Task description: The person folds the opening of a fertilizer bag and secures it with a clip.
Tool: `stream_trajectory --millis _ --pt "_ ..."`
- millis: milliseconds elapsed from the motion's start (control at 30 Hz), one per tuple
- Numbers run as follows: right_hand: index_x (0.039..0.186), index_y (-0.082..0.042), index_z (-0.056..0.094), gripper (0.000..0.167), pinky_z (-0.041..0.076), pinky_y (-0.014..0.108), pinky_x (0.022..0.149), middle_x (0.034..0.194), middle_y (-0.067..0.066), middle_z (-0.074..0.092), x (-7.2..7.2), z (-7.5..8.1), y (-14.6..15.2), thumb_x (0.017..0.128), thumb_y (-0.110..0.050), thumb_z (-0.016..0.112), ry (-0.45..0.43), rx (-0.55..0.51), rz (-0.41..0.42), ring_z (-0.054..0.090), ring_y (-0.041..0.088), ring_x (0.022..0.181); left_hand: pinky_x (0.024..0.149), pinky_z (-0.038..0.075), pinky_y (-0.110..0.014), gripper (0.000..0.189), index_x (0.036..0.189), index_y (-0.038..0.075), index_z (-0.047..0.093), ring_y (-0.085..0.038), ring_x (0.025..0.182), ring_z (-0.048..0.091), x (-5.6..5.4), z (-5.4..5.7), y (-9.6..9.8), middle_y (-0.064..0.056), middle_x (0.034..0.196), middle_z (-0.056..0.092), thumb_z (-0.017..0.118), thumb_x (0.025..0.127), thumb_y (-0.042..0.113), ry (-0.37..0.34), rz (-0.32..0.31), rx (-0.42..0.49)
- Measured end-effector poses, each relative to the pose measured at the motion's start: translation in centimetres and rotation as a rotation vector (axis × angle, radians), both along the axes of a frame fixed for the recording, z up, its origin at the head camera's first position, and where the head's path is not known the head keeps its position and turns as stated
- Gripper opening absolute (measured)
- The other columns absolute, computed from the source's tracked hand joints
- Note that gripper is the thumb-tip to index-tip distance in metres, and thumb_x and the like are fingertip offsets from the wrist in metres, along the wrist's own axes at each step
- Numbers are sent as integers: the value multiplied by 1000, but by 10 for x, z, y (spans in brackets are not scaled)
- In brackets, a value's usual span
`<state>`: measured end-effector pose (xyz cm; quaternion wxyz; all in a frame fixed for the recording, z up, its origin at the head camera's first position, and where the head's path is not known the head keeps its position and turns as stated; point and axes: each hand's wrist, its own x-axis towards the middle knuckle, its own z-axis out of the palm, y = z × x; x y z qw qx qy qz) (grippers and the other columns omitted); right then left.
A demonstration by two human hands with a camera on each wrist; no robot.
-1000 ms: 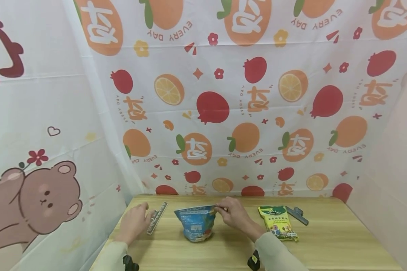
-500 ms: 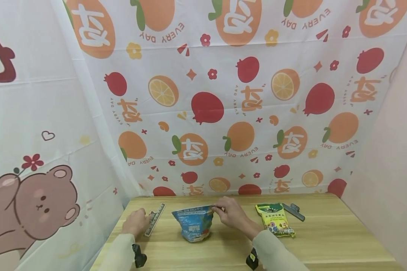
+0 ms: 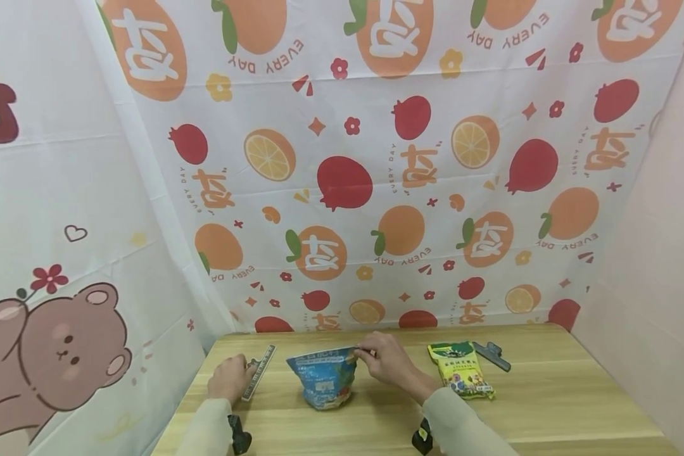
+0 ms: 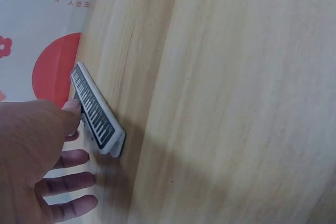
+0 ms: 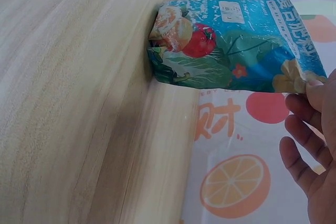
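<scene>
A blue bag (image 3: 322, 382) printed with fruit and vegetables stands upright on the wooden table. My right hand (image 3: 389, 362) pinches its upper right corner between thumb and index finger; the right wrist view shows the other fingers of that hand (image 5: 321, 195) loosely bent below the corner. To the left of the bag is a long bag clip (image 3: 259, 373) with a dark, white-edged patterned bar. My left hand (image 3: 229, 380) has its thumb and index finger on the handle side of the clip (image 4: 97, 113), while its remaining fingers (image 4: 68, 183) extend beneath, off the clip.
To the right lies a yellow and green packet (image 3: 463, 372), with a dark grey clip (image 3: 492, 356) beside its upper right corner. Fruit-patterned cloth (image 3: 342, 180) hangs behind the table (image 3: 524, 405), and a bear-print cloth (image 3: 71, 354) hangs at the left.
My left hand has gone from spread beside the bag clip to pinching its handle. The right hand keeps its hold on the bag corner. The head view has shifted slightly.
</scene>
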<state>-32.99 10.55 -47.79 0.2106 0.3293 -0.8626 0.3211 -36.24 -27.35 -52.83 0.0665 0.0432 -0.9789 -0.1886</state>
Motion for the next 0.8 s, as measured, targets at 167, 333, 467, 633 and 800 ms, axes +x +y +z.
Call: stream_trajectory --millis 167,333,467,633,800 --pt "89 -18 79 13 46 14 59 80 -4 72 1 -1 0 97 -15 69 -12 -8 4 48 -1 68 57 46 -39 26 92 2 62 -26 74 57 2 -2 2 -14 85 64 66 96 27 -14 37 54" --pt "89 -18 79 13 46 14 59 80 -6 71 0 -2 0 97 -16 69 -12 -8 3 49 -2 68 57 44 -36 21 91 4 57 -26 74 58 2 -1 2 -14 84 62 64 94 23 5 64 137" --pt "89 -19 78 13 46 15 60 80 -7 71 -2 -1 0 97 -17 68 -15 -7 0 49 -2 68 55 41 -33 14 89 5 54 -27 71 57 1 1 3 -14 82 61 59 89 18 21 59 225" --pt "89 -19 78 14 46 15 60 80 -6 71 -3 -1 -1 98 -17 68 -18 -17 5 49 -2 68 54 40 -32 17 94 2 58 -28 72 57 1 3 3 -17 85 63 58 84 16 10 96 280" --pt "89 -18 78 13 47 15 59 81 -1 73 -1 -2 0 97 -15 68 -25 -36 21 49 -1 68 60 42 -32 22 96 -2 67 -29 77 60 2 8 3 -17 89 68 62 81 13 19 115 296"
